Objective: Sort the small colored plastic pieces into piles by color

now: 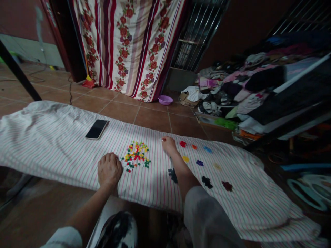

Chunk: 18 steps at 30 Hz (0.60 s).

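Observation:
A loose pile of small multicoloured pieces lies on the striped cloth. My left hand rests flat on the cloth at the pile's left edge, fingers spread a little and nothing visible in them. To the right of the pile, my right hand pinches a small white piece between its fingertips. Beyond that hand are separate clusters: red, orange, blue, yellow, purple, beige, black and dark red. A dark grey-green cluster is partly behind my right forearm.
A phone lies left of the pile. Past the cloth-covered surface are a purple basin, a floral curtain and a broom. Heaped clothes fill the right back, and dark bars slant at both sides.

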Each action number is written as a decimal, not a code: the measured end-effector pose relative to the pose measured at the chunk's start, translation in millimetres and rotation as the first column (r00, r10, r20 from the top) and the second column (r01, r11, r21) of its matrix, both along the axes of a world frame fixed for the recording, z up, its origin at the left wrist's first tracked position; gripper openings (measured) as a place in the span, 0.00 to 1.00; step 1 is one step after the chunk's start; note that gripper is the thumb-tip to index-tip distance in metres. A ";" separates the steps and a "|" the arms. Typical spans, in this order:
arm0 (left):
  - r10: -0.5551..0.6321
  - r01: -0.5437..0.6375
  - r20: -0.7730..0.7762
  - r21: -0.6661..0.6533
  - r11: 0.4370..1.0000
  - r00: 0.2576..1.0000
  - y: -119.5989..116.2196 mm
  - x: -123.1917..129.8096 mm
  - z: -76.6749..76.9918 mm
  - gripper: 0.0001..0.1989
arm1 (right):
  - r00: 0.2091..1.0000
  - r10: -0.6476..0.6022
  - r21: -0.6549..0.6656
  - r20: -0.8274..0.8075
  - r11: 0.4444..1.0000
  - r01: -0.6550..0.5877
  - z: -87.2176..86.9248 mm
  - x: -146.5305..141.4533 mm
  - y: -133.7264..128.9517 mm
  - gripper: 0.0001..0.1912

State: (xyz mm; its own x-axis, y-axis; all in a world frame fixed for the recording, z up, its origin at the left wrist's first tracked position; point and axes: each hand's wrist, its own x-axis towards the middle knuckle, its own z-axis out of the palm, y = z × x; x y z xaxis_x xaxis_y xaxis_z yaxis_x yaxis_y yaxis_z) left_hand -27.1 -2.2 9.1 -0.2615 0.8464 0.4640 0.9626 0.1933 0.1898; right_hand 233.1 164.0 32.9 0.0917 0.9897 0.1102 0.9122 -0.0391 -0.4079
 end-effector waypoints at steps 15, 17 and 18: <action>0.018 -0.018 -0.018 -0.007 1.000 1.000 0.4 0.8 0.2 0.07 | 0.999 -0.044 -0.001 0.015 0.999 0.044 -7.9 -2.5 1.9 0.17; 0.015 -0.015 -0.023 -0.006 1.000 1.000 0.6 0.5 -0.6 0.07 | 0.999 -0.049 -0.001 -0.020 0.999 0.049 -9.4 -1.3 2.7 0.17; 0.014 -0.014 -0.025 -0.006 1.000 1.000 0.7 0.4 -0.7 0.07 | 0.998 -0.049 -0.001 -0.037 0.999 0.049 -10.3 -0.7 3.2 0.17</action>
State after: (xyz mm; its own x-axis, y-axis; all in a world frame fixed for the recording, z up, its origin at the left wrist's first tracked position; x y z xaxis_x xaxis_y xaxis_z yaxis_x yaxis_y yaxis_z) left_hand -26.7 -1.5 8.4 -0.2622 0.8453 0.4655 0.9641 0.2081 0.1651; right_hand 232.4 167.2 22.6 0.1437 0.9840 0.1055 0.8934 -0.0831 -0.4414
